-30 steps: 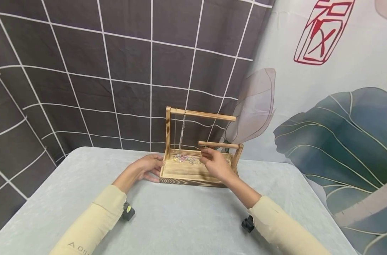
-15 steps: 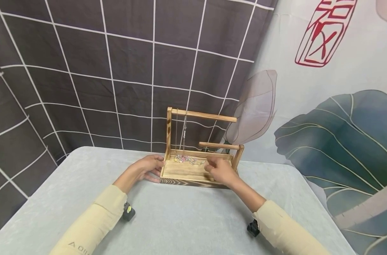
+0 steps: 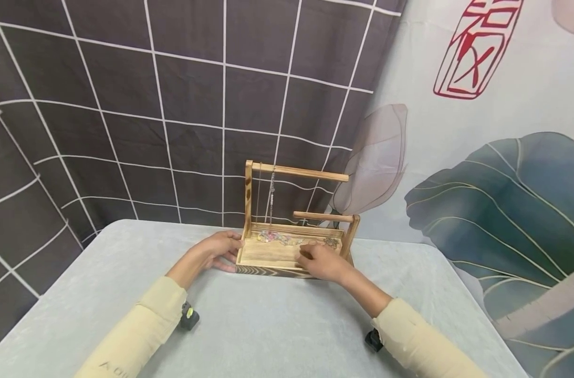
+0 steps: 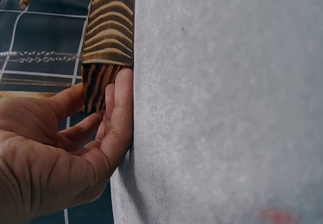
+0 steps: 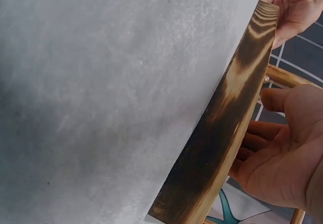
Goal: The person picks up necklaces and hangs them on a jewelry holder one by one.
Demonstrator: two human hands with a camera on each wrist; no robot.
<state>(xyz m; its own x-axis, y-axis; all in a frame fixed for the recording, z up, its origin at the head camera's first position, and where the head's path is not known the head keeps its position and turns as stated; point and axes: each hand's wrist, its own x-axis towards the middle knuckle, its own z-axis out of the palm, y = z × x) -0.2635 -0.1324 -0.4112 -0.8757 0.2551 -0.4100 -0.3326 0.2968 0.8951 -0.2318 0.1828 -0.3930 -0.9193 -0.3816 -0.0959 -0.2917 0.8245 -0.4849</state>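
Observation:
In the head view a wooden jewelry stand (image 3: pixel 268 270) with a tray base sits near the table's back edge. My left hand (image 3: pixel 216 250) holds the tray's left end, with the thumb high and the fingers low on the end wall (image 4: pixel 101 85). My right hand (image 3: pixel 325 261) hangs over the tray's right half, fingers bent down inside. In the right wrist view its thumb and fingers are apart, with nothing seen between them; the fingertips are partly hidden by the front wall (image 5: pixel 217 123). Colourful beaded jewelry (image 3: pixel 270 237) lies along the back of the tray. More jewelry (image 3: pixel 331 242) lies at the right.
Thin chain necklaces (image 3: pixel 271 194) hang from the tall upper bar (image 3: pixel 310 172). A shorter bar (image 3: pixel 322 216) rises at the right. A pale cloth covers the table (image 3: pixel 287 325). Behind it hang a dark grid curtain (image 3: pixel 187 89) and a printed white one (image 3: pixel 424 157).
My right hand has moved down from near the short bar towards the tray's front edge, uncovering the jewelry at the right. My left hand has stayed at the tray's left end.

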